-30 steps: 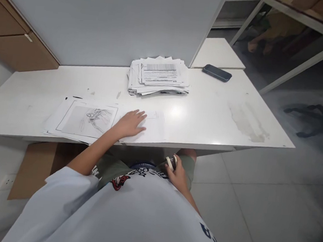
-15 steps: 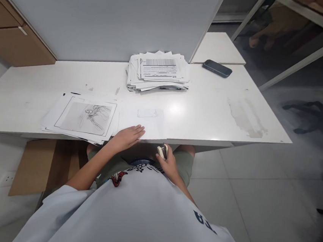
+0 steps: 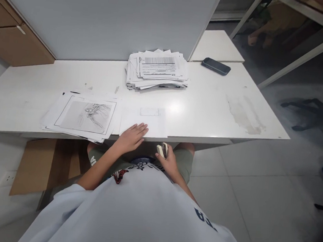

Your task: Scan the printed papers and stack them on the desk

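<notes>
My left hand (image 3: 133,136) lies flat, fingers stretched out, on the near edge of a white sheet of paper (image 3: 158,124) with a small printed box. Just off the table's front edge, my right hand (image 3: 170,162) is closed around a small cream and dark stapler (image 3: 162,150). Left of the sheet rests a loose pile of papers (image 3: 84,117), its top page bearing a sketchy drawing in a frame. A thicker stack of printed papers (image 3: 157,69) sits at the back against the grey panel.
The white table (image 3: 208,110) has a worn patch at its right. A dark phone (image 3: 216,66) lies at the back right. Below the table's left part is a cardboard box (image 3: 34,166); brown boxes (image 3: 17,42) stand at the far left. Another person's hand (image 3: 253,38) shows beyond.
My left hand has slid a little to the right, and the sheet under it has shifted right too. The right hand keeps the stapler in nearly the same place.
</notes>
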A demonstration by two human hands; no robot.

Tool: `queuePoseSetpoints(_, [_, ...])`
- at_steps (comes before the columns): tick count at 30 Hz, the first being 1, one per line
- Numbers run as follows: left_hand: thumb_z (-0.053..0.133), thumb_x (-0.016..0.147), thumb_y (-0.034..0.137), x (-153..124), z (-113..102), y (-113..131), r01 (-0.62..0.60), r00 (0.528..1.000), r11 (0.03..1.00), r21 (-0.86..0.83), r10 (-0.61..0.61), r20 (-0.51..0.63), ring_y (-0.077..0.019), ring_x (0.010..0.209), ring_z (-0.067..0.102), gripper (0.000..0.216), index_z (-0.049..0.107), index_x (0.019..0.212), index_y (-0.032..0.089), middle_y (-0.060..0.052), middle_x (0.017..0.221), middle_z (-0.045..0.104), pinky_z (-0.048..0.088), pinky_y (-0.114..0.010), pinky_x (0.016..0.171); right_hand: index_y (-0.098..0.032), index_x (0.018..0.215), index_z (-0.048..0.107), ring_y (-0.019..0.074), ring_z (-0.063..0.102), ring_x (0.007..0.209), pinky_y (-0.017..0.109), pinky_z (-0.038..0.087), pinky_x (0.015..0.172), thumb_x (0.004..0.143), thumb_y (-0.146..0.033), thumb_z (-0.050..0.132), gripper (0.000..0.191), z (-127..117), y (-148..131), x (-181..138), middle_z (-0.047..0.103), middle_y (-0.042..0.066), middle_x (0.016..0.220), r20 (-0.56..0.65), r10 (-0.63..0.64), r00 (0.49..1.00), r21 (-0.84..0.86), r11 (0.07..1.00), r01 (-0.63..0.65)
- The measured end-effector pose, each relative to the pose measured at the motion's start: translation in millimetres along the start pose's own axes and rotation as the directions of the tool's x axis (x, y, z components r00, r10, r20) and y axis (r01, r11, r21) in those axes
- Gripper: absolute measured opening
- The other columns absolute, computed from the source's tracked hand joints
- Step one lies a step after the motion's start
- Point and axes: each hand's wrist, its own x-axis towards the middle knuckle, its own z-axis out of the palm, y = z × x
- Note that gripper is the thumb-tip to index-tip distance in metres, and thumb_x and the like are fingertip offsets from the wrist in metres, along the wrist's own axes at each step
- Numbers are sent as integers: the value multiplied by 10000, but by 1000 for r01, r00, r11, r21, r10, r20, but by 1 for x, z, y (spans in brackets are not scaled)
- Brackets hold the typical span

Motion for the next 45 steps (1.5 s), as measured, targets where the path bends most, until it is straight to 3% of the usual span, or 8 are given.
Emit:
queuePoseSetpoints(6, [334,950,112,0,14,13,57,998,998,-23,-58,-32,-219,1417,358,475,469,1404,154,-127,1470,463,354,-465,1162,-204,989,598,143,547,475,273,412,452,791,-538,619,389,5,-36,2,709,47,800,411,120,904,453,834,-316])
queuePoseSetpoints(16, [340,970,154,0,19,20,83,991,992,-92,-92,-100,-212,1405,385,430,507,1365,127,-127,1444,501,360,-448,1160,-191,935,625,114,486,401,249,330,391,784,-566,613,405,17,-49,12,704,33,722,384,116,916,550,768,-327])
queuePoseSetpoints(20, [321,987,192,4,13,21,184,970,955,-233,-214,-112,-188,1352,466,395,567,1294,178,-85,1395,562,397,-423,1136,-193,936,617,112,478,400,243,321,383,798,-543,603,376,17,-48,9,699,29,714,383,119,916,554,764,-331])
queuePoseSetpoints(27, [296,1018,302,17,-3,19,430,774,813,-393,-556,-303,-216,1053,661,369,617,1148,175,-105,1128,700,536,-363,903,-198,940,620,107,466,398,243,312,381,796,-536,609,368,13,-58,5,694,23,710,368,111,923,554,771,-314])
queuePoseSetpoints(32, [312,1026,362,16,-16,25,497,654,816,-295,-576,-491,-212,1062,661,360,620,1074,182,-109,1106,703,529,-349,883,-199,951,624,101,467,404,240,312,381,814,-512,598,343,5,-78,2,695,26,731,359,82,930,574,766,-290])
queuePoseSetpoints(36, [342,1015,253,11,-21,37,405,770,906,-123,-411,-489,-232,1172,620,312,634,1064,157,-123,1101,710,480,-393,993,-197,950,628,103,466,400,244,313,370,805,-532,607,366,2,-90,2,693,29,724,358,84,930,583,758,-293])
queuePoseSetpoints(40, [365,967,111,7,-18,46,241,924,970,28,-220,-313,-267,1269,551,300,642,1081,128,-144,1191,681,451,-417,1044,-195,886,635,98,449,390,245,318,363,814,-552,585,367,2,-92,4,678,29,693,359,134,924,587,738,-335])
queuePoseSetpoints(45, [371,948,64,-1,-13,48,107,977,974,199,-66,-202,-272,1203,604,312,655,1066,117,-138,1182,690,481,-419,1015,-180,865,653,89,445,381,239,290,353,806,-537,596,366,5,-83,2,673,28,684,389,201,899,636,647,-420])
